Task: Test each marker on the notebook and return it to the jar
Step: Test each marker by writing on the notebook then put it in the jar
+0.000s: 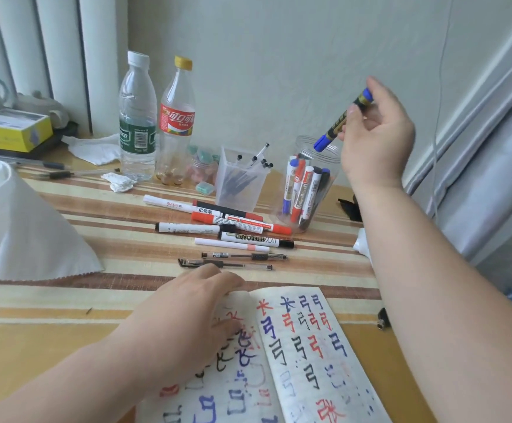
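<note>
While the notebook is lying open and crowded with test marks, the jar is holding several markers and a row of untested markers is waiting beside it. Left hand is pressing flat on the page; right hand is pinching the blue marker, tilted cap-down over the jar's mouth.

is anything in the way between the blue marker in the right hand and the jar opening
Nothing visible does. The right hand holds the blue marker tilted, its lower end just over the open mouth of the clear jar; no lid shows. The markers already standing inside might crowd its drop a little.
</note>
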